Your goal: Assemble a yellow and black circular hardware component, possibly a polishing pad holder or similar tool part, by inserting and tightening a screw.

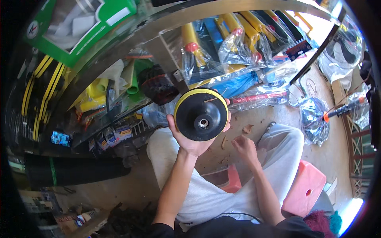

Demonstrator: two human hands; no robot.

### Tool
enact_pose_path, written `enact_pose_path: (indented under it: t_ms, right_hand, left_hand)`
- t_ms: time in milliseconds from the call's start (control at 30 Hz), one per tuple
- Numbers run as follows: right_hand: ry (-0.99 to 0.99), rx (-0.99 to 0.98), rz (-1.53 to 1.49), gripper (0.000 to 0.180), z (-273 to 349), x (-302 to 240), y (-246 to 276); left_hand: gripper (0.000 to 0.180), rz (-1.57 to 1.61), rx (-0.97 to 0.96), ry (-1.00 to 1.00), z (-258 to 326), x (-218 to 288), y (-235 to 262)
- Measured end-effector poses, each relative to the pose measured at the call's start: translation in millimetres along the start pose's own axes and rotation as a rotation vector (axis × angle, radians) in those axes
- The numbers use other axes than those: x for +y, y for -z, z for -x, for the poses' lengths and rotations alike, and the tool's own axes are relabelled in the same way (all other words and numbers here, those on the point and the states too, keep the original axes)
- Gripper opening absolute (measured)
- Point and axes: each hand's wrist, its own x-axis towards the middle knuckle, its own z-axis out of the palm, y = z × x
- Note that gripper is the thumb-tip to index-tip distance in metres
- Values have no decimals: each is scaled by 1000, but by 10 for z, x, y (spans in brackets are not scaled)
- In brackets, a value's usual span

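Note:
My left hand (190, 141) is raised in the middle of the view and holds a round black disc (201, 114) with a yellow rim and a metal hub at its centre, its flat face turned toward me. My right hand (245, 148) hangs lower and to the right, over my knees, with fingers loosely curled and nothing visible in it. I sit on a pink plastic stool (231, 180) in light grey trousers.
A metal shelf (166, 23) arcs across the top, packed with bagged yellow-handled tools (238, 31), a green box (83, 27) and rolls. A second pink stool (303, 190) stands at lower right. Plastic-wrapped items (313, 119) lie on the concrete floor (337, 154).

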Motion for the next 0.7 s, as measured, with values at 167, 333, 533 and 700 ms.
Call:
enact_pose_path:
  t_ms: [167,333,533,700]
  right_hand:
    - [28,-9,-32,21,-24,47,-21]
    - [69,45,-120,18,-31,13,59]
    - [361,471,-530,12,313,-883,742]
    - [910,518,-209,25,562,-1528,1164]
  left_hand:
    - [117,-19,-73,1,-19,-43,41]
    - [118,-153,6,-31,-44,-77,30]
    - [107,-326,207,-34,-91,-134,-79]
    - [120,-185,121,-2,-78,-140,1]
